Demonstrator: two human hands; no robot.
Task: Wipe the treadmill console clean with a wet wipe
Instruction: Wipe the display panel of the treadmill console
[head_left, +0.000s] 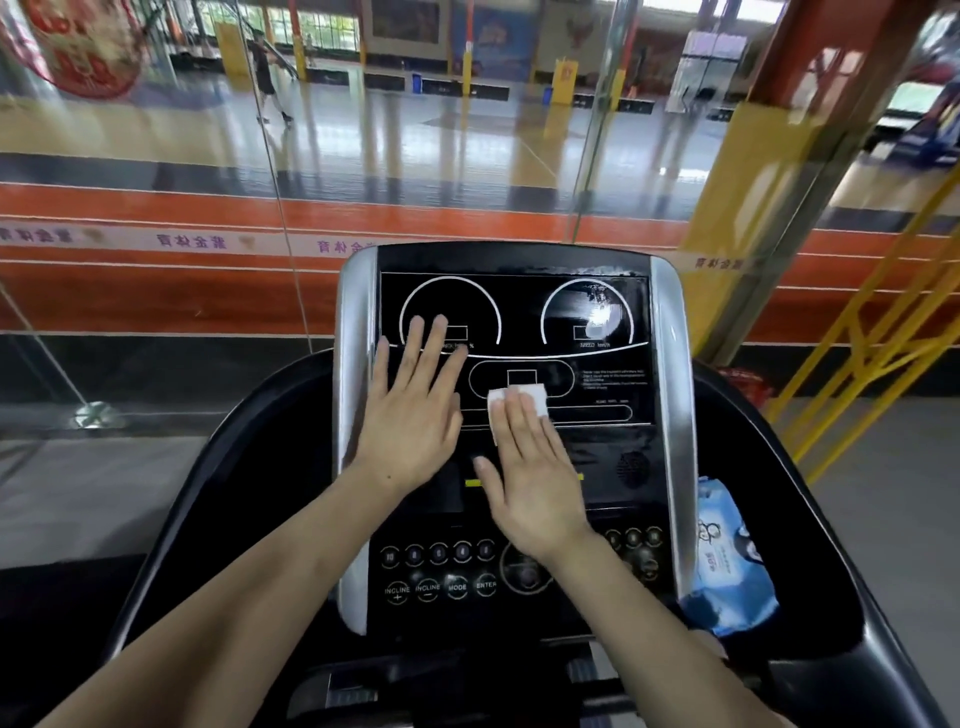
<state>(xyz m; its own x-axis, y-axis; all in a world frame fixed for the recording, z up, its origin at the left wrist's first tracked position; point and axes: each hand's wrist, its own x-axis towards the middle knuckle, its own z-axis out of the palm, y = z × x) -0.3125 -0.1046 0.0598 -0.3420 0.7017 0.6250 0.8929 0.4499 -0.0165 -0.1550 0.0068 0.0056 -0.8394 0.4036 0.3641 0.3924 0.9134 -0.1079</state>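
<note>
On the console (613, 457), mid-panel, the right hand (535, 488) presses a folded wipe (524, 397) flat under its fingers, held together and extended, just below the centre oval readout. The left hand (415, 410) lies flat beside it, fingers slightly spread, holding nothing, near the left dial. Wiping looks underway, a wet sheen showing on the right dial only; next likely sweep: left dial and the lower buttons (439, 569), with the pack (727, 561) sitting at the console's right edge.

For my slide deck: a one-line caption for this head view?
Right hand presses a wet wipe flat on the treadmill console; left hand rests beside it.
</note>
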